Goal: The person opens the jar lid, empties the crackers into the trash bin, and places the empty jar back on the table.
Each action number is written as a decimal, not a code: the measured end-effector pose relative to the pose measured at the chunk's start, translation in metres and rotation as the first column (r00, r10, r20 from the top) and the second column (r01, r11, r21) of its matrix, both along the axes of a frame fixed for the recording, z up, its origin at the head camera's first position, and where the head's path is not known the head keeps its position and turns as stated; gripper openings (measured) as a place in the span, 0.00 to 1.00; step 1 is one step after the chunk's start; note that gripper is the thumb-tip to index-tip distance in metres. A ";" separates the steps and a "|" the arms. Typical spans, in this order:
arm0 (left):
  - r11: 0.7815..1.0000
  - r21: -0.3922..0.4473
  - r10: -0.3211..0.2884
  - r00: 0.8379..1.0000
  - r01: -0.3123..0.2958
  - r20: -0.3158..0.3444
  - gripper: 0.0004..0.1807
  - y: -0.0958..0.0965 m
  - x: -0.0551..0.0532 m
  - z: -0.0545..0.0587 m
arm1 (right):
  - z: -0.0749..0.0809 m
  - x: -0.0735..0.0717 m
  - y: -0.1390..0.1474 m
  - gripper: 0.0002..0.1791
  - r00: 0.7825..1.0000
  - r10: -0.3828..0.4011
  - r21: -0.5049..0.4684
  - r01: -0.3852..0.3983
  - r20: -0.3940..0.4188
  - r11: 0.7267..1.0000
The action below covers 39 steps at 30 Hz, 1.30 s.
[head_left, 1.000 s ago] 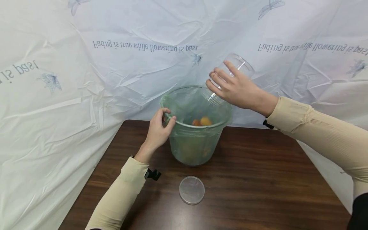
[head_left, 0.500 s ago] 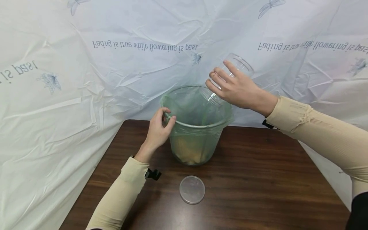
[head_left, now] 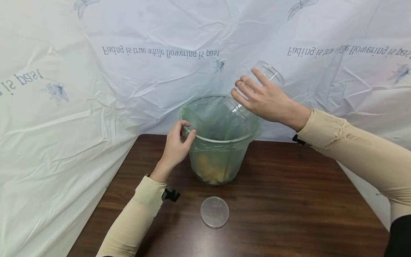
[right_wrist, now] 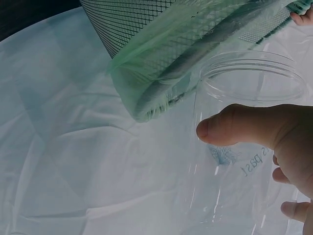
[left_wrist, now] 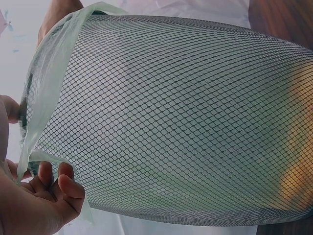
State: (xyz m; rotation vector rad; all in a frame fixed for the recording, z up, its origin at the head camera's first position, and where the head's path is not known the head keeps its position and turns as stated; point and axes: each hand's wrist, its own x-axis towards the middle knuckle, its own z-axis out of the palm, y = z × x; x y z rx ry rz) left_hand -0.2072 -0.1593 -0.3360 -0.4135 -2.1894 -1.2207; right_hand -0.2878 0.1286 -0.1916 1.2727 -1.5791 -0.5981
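A mesh wastebasket (head_left: 218,160), lined with a green plastic bag (left_wrist: 54,73), stands on the table. Orange-yellow contents (left_wrist: 298,171) show through its lower mesh. My left hand (head_left: 176,146) grips the basket's rim and bag at the near left. My right hand (head_left: 266,100) holds a clear plastic jar (right_wrist: 234,171), tilted with its threaded mouth down over the basket's right side. The jar looks empty in the right wrist view. On the table in front of the basket lies a round clear lid (head_left: 214,212).
The dark wooden table (head_left: 289,200) ends just behind the basket. White printed sheeting (head_left: 154,75) hangs behind and at both sides of it.
An orange and a yellow piece seen inside the basket's mouth one second ago have dropped to its bottom. Both hands and the jar have stayed nearly still.
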 end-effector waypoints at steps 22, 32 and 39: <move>1.000 0.000 -0.014 1.000 0.014 0.014 0.18 0.001 0.001 0.001 | 0.002 -0.001 0.012 0.21 0.999 -0.037 -0.042 0.038 0.028 0.998; 1.000 0.004 -0.008 1.000 0.008 0.003 0.17 0.001 0.001 0.002 | 0.001 -0.002 0.019 0.25 0.998 -0.044 -0.073 0.047 0.046 0.996; 1.000 0.004 0.000 1.000 0.000 -0.006 0.16 0.001 0.001 0.000 | 0.000 -0.001 0.025 0.28 0.995 -0.059 -0.087 0.066 0.076 0.994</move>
